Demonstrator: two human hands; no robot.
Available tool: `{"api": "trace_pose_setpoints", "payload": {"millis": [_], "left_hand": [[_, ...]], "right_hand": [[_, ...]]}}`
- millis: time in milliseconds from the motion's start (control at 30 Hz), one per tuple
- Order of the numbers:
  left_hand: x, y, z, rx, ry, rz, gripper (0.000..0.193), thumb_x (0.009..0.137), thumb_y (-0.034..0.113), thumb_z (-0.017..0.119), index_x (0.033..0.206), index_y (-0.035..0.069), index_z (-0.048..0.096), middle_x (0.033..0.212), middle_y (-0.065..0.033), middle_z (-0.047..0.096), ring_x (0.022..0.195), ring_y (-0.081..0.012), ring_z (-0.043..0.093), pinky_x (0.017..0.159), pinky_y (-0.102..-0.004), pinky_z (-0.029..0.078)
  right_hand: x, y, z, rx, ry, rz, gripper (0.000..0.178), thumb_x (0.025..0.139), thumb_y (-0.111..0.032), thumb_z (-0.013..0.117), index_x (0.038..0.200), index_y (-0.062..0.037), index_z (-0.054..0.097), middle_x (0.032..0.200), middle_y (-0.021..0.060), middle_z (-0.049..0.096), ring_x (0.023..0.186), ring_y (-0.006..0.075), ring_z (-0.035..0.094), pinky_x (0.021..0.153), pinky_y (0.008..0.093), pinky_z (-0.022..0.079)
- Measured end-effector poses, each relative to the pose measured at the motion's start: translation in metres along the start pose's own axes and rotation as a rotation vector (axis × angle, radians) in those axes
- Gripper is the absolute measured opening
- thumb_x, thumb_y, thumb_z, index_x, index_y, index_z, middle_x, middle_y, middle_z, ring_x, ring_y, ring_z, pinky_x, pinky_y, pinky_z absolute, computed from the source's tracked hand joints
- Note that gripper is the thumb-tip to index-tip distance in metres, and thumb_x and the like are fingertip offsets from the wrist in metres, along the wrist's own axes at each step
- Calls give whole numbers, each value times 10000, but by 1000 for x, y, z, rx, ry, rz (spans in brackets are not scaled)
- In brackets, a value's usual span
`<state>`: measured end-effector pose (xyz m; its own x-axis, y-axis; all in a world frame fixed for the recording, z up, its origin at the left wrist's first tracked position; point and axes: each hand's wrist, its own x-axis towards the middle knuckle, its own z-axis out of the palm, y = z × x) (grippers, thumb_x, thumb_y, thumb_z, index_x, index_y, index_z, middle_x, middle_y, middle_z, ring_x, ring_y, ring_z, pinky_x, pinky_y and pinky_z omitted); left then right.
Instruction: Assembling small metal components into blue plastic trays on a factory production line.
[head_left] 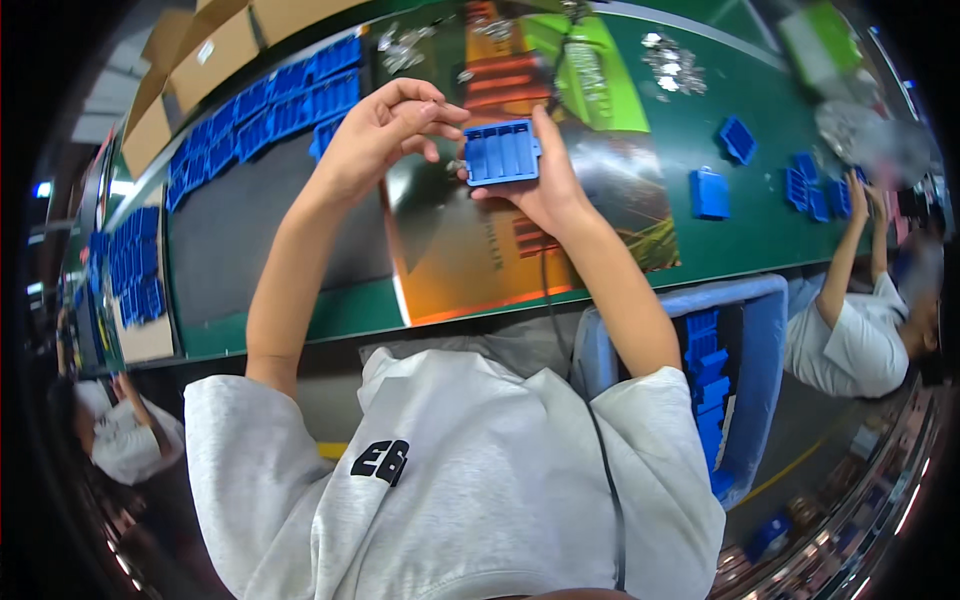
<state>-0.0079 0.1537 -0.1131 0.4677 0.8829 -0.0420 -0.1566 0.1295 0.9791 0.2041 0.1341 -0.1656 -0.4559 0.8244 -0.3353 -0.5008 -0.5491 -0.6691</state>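
Note:
A blue plastic battery holder (pixel 503 153) with several parallel slots lies in my right hand (pixel 552 185). The thumb runs along its right edge and the fingers curl beneath it. My left hand (pixel 395 125) is just off the holder's upper left corner. Its thumb and fingertips are drawn together in a pinch; whatever is between them is too small to make out. Small shiny metal bits (pixel 456 166) show at the holder's left edge. Below both hands, a glossy printed sheet (pixel 430 225) in orange, dark and green covers the green table.
Rows of blue holders (pixel 255 115) stand on a black mat (pixel 270 250) at left. Metal pieces lie in piles (pixel 673 65) at the back. Loose holders (pixel 711 193) and a co-worker's hands (pixel 868 198) are at right. A blue tub (pixel 765 390) stands beside me.

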Motion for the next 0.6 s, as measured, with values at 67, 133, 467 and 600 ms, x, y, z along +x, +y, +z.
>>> {"api": "trace_pose_setpoints", "payload": {"millis": [67, 133, 467, 600], "left_hand": [[-20, -13, -9, -23, 62, 41, 248, 947, 212, 563, 1113, 39, 501, 1117, -185, 628, 971, -199, 635, 699, -244, 506], [-32, -26, -11, -49, 132, 54, 230, 946, 195, 565, 1100, 34, 509, 1110, -183, 631, 956, -194, 639, 697, -251, 505], [-47, -53, 13, 530, 379, 298, 151, 816, 78, 683, 948, 9, 658, 1039, -84, 629, 977, -163, 592, 821, -266, 465], [-45, -64, 13, 570, 353, 369, 162, 789, 74, 701, 931, 9, 658, 979, -86, 631, 957, -196, 593, 852, -302, 458]], "right_hand": [[-1, 9, 12, -30, -18, 57, 793, 924, -656, 244, 1186, 43, 510, 1011, 203, 631, 870, 333, 664, 666, 412, 573], [-2, 21, 21, -43, -56, 100, 785, 932, -645, 236, 1200, 47, 494, 1032, 208, 623, 902, 329, 659, 702, 419, 577], [-6, 45, 33, 11, -117, 165, 582, 997, -482, 177, 1246, -28, 443, 1173, 159, 550, 1062, 303, 577, 854, 505, 531], [-5, 49, 34, 33, -89, 173, 532, 1007, -447, 205, 1264, -51, 449, 1234, 151, 540, 1106, 285, 558, 901, 504, 498]]}}
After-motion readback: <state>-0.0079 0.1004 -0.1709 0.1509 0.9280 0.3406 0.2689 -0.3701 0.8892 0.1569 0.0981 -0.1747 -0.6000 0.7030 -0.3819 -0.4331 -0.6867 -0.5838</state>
